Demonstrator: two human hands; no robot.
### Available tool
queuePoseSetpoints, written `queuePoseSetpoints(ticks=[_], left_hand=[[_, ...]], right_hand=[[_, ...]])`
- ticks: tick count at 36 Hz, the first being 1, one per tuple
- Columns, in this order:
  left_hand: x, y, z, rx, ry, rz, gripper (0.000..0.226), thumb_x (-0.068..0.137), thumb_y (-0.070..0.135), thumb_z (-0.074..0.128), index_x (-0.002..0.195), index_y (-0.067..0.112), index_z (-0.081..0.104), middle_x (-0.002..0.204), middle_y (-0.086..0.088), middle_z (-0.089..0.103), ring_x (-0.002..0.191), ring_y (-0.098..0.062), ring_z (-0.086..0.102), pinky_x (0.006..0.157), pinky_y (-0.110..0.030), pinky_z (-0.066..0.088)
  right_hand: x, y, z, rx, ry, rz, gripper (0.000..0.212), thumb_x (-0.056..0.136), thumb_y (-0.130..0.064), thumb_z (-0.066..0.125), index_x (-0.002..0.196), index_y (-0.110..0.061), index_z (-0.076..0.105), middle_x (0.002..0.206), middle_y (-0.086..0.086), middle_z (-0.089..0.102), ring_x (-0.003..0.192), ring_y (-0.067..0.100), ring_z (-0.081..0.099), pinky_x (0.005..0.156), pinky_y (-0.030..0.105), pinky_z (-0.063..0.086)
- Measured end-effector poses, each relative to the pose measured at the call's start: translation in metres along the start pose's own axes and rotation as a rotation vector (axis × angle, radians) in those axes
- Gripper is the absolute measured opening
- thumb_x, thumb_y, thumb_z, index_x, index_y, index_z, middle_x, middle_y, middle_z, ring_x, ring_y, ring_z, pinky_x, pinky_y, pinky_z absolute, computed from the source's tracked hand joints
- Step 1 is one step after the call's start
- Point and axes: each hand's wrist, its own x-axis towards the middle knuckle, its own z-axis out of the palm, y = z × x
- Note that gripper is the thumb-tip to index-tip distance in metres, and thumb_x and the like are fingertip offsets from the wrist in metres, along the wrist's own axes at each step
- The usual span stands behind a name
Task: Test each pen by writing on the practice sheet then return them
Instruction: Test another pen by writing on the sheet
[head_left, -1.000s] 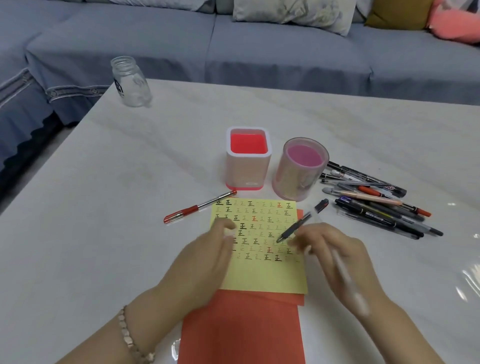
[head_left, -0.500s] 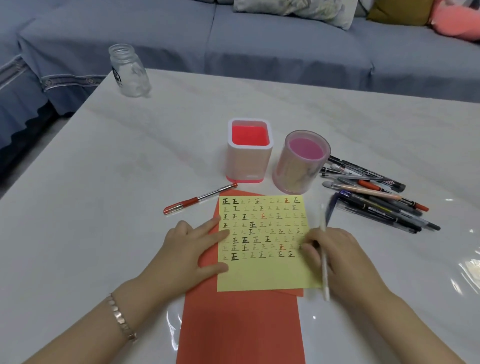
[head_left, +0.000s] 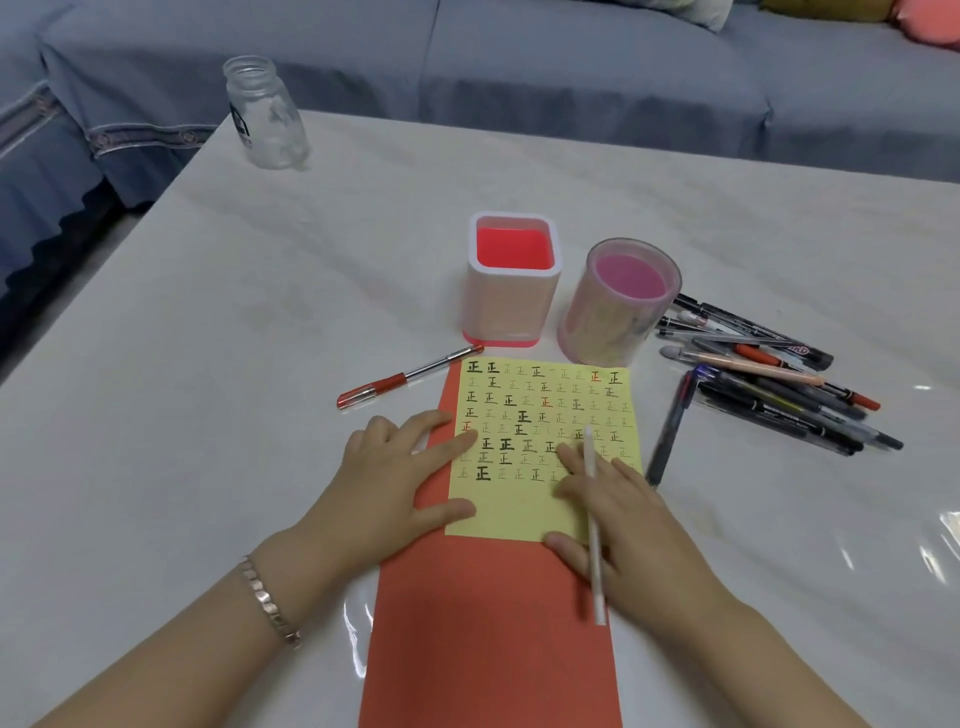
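The yellow practice sheet (head_left: 511, 512), filled with rows of written characters, lies on a red paper (head_left: 488, 634). My left hand (head_left: 395, 478) rests flat on the sheet's left edge, fingers apart. My right hand (head_left: 634, 530) is on the sheet's lower right and holds a thin white pen (head_left: 594, 519), whose far end is over the written rows. A dark blue pen (head_left: 667, 431) lies on the table just right of the sheet. A red pen (head_left: 405, 376) lies to the sheet's upper left. Behind the sheet stand a square pink holder (head_left: 511, 306) and a round pink holder (head_left: 613, 322), both with no pens in them.
A pile of several pens (head_left: 769, 384) lies right of the round holder. A clear glass jar (head_left: 265, 117) stands at the table's far left corner. A blue-grey sofa (head_left: 571, 67) runs behind the white table (head_left: 234, 364).
My right hand let go of the dark blue pen, which now lies beside the sheet, and moved onto the sheet with the white pen. My left hand slid to the sheet's left edge.
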Motion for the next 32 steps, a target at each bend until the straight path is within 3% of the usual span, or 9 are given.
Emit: queuePoseSetpoints(ticks=[4, 9, 14, 17, 19, 23, 26, 29, 32], left_hand=[[-0.008, -0.002, 0.005, 0.004, 0.148, -0.037, 0.047, 0.087, 0.045, 0.037, 0.127, 0.027, 0.053, 0.128, -0.001, 0.054, 0.085, -0.021, 0.044, 0.080, -0.036, 0.034], [-0.013, -0.017, 0.005, 0.140, 0.327, -0.165, 0.048, 0.079, 0.018, 0.032, 0.114, 0.009, 0.063, 0.114, -0.016, 0.060, 0.095, -0.026, 0.041, 0.077, -0.041, 0.042], [-0.014, -0.009, -0.001, 0.108, 0.325, -0.101, 0.046, 0.083, 0.025, 0.038, 0.119, 0.007, 0.059, 0.122, -0.015, 0.058, 0.111, -0.024, 0.040, 0.093, -0.036, 0.024], [-0.015, 0.004, -0.001, 0.005, 0.217, 0.044, 0.054, 0.085, 0.039, 0.042, 0.129, 0.010, 0.051, 0.135, -0.006, 0.051, 0.126, -0.020, 0.034, 0.103, -0.032, 0.020], [-0.016, 0.009, 0.004, -0.020, 0.133, 0.099, 0.061, 0.083, 0.048, 0.044, 0.134, 0.014, 0.048, 0.141, 0.000, 0.044, 0.132, -0.016, 0.028, 0.107, -0.031, 0.016], [-0.016, 0.011, 0.018, 0.007, 0.063, 0.111, 0.066, 0.080, 0.058, 0.044, 0.135, 0.022, 0.044, 0.142, 0.002, 0.044, 0.135, -0.014, 0.024, 0.108, -0.036, 0.015], [-0.017, 0.010, 0.021, 0.016, 0.078, 0.107, 0.065, 0.079, 0.060, 0.042, 0.132, 0.023, 0.050, 0.141, 0.003, 0.046, 0.135, -0.013, 0.025, 0.107, -0.038, 0.016], [-0.017, 0.010, 0.023, 0.015, 0.106, 0.114, 0.066, 0.078, 0.061, 0.043, 0.131, 0.023, 0.052, 0.141, 0.004, 0.046, 0.135, -0.013, 0.027, 0.107, -0.040, 0.018], [-0.017, 0.009, 0.025, 0.009, 0.126, 0.116, 0.068, 0.077, 0.063, 0.043, 0.130, 0.021, 0.053, 0.141, 0.005, 0.046, 0.136, -0.013, 0.027, 0.108, -0.040, 0.018]], right_hand=[[-0.002, 0.002, 0.002, 0.072, 0.024, -0.017, 0.044, 0.082, -0.070, 0.033, 0.107, -0.036, 0.046, 0.145, -0.019, 0.025, 0.132, -0.018, 0.005, 0.112, 0.014, 0.001], [-0.004, 0.005, 0.003, 0.085, 0.069, -0.049, 0.035, 0.083, -0.063, 0.042, 0.105, -0.036, 0.046, 0.142, -0.015, 0.035, 0.135, -0.012, 0.015, 0.113, 0.025, 0.013], [-0.004, 0.004, -0.002, 0.105, 0.058, -0.044, 0.034, 0.084, -0.063, 0.042, 0.106, -0.037, 0.047, 0.141, -0.016, 0.036, 0.134, -0.016, 0.014, 0.112, 0.023, 0.013], [-0.002, -0.004, -0.007, 0.184, 0.103, -0.015, 0.042, 0.086, -0.069, 0.029, 0.110, -0.040, 0.047, 0.132, -0.017, 0.046, 0.127, -0.006, 0.033, 0.108, 0.028, 0.025], [-0.002, -0.014, -0.011, 0.308, 0.229, 0.055, 0.045, 0.087, -0.068, 0.026, 0.109, -0.039, 0.054, 0.116, -0.015, 0.059, 0.114, 0.007, 0.051, 0.097, 0.028, 0.039], [0.004, -0.033, -0.015, 0.674, 0.439, 0.189, 0.053, 0.083, -0.075, 0.023, 0.108, -0.042, 0.055, 0.088, -0.009, 0.067, 0.092, 0.004, 0.062, 0.082, 0.008, 0.041], [0.013, -0.047, -0.016, 0.890, 0.497, 0.273, 0.054, 0.078, -0.078, 0.031, 0.100, -0.040, 0.061, 0.086, -0.001, 0.070, 0.085, 0.011, 0.067, 0.077, 0.016, 0.050], [0.022, -0.063, -0.015, 1.063, 0.494, 0.365, 0.039, 0.085, -0.060, 0.048, 0.088, -0.027, 0.068, 0.082, 0.004, 0.072, 0.077, 0.018, 0.069, 0.070, 0.023, 0.055], [0.033, -0.077, -0.011, 1.142, 0.534, 0.441, 0.029, 0.083, -0.036, 0.057, 0.073, -0.010, 0.063, 0.059, 0.007, 0.066, 0.056, 0.019, 0.063, 0.055, 0.023, 0.052]])
